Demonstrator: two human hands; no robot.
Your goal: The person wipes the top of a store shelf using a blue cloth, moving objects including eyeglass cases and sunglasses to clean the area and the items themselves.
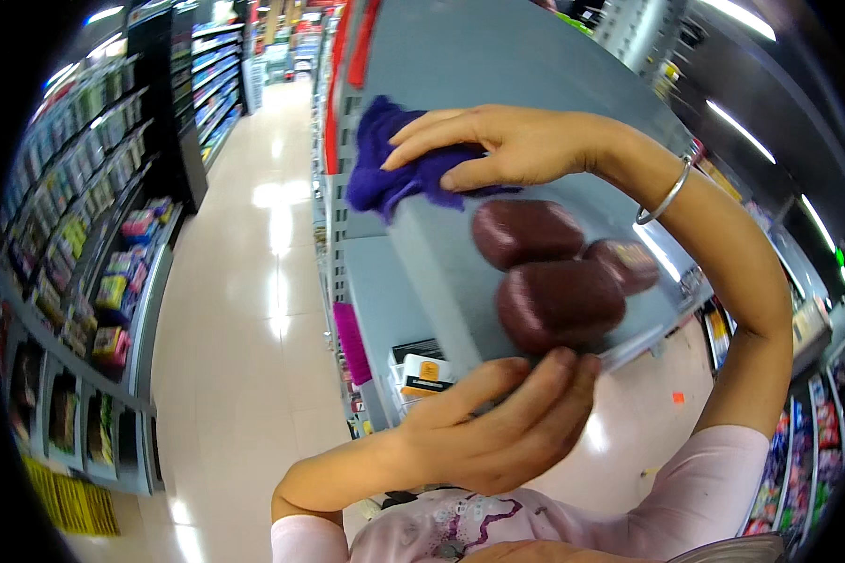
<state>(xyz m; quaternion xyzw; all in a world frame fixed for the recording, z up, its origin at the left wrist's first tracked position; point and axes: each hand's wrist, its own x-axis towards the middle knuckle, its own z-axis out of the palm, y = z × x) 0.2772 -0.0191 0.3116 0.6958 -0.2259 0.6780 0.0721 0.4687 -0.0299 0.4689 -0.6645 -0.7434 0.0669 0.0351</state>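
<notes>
My right hand (493, 144), with a bangle on its wrist, lies over a bunched purple cloth (408, 165) at the corner of a grey metal shelf (440, 260). Below it, three dark red-brown rounded objects, possibly cases, stand together on the shelf: one (528, 232) near the cloth, a larger one (563, 302) nearer me, and a smaller one (621, 264) to the right with markings on it. My left hand (507, 419) is at the shelf's near edge, its curled fingertips at the bottom of the larger object. Motion blur hides whether it grips anything.
Small boxes (422, 373) sit on a lower shelf level, beside a magenta strip (352, 343). A perforated upright (339, 232) borders the shelf's left side. A tiled aisle (246, 281) runs along the left, with stocked display racks (84, 211) beyond. More stocked shelves (820, 436) stand at right.
</notes>
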